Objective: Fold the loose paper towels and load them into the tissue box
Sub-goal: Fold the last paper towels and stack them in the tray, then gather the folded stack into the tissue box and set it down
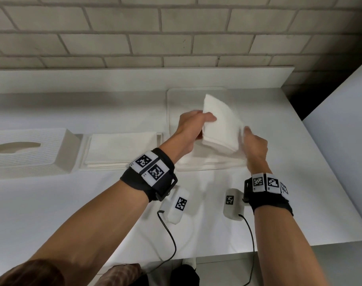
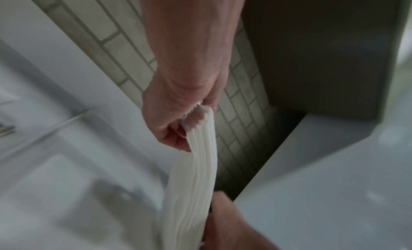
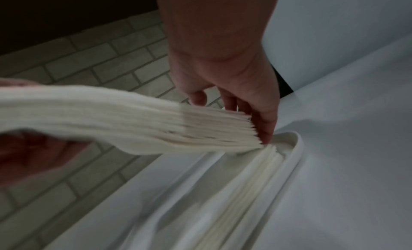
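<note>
A wall of pale grey bricks (image 1: 155, 34) with lighter mortar lines runs across the back. Against it stands a white bench (image 1: 52, 203) with a low raised white ledge (image 1: 73, 79) along the rear. At the right a white panel (image 1: 340, 141) rises beside a dark gap (image 1: 299, 100).

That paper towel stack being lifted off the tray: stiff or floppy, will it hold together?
Likely floppy: the paper towel stack sags between the left hand and right hand. Probably light. Sheets may slip apart: the edges fan out at the right fingers.
</note>
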{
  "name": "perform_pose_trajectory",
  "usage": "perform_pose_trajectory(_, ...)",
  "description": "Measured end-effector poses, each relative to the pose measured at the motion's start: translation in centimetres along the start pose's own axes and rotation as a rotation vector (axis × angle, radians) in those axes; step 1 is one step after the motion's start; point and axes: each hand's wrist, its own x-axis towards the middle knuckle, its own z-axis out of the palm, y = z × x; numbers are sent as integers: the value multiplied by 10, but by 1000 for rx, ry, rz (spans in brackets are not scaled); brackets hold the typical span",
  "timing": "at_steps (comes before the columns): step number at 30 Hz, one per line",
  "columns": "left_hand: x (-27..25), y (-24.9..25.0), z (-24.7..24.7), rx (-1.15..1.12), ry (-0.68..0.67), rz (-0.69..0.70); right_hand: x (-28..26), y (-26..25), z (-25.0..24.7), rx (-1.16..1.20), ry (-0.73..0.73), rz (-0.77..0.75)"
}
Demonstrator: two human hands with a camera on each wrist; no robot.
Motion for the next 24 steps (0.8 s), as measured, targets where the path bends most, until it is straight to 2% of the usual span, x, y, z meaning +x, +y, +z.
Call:
perform_pose_trajectory(2, -11, 18, 2, -51, -67, 62, -1, -2, -3, 268, -71, 82)
perform_pose_trajectory(5, -28, 43, -4, -116, -140, 120, -5, -4, -8, 436, -177, 108)
perform_pose_trajectory(7, -39, 57, -14, -167, -173, 142, -8, -6, -9, 489, -154, 96)
perform_pose_trajectory(10, -55, 69, -31, -272, -240, 151, -23, -9, -11, 463, -45, 24)
perform_pose_trajectory(12, -64, 73, -43, -357, -282, 143, -33, -14, -13, 503, -61, -2)
perform_pose_trajectory(15, -72, 71, -63, -474, -318, 133, -44, -16, -7, 674, -377, 75)
perform_pose_trajectory(18, -77, 58, -92, -559, -295, 105, -65, -15, 3, 827, -664, 175)
perform_pose_trajectory(20, -78, 41, -119, -557, -223, 76, -82, -20, 12, 851, -716, 206)
perform_pose_trajectory(24, -80, -5, -177, -426, -53, -42, -110, -21, 34, 638, -817, 219)
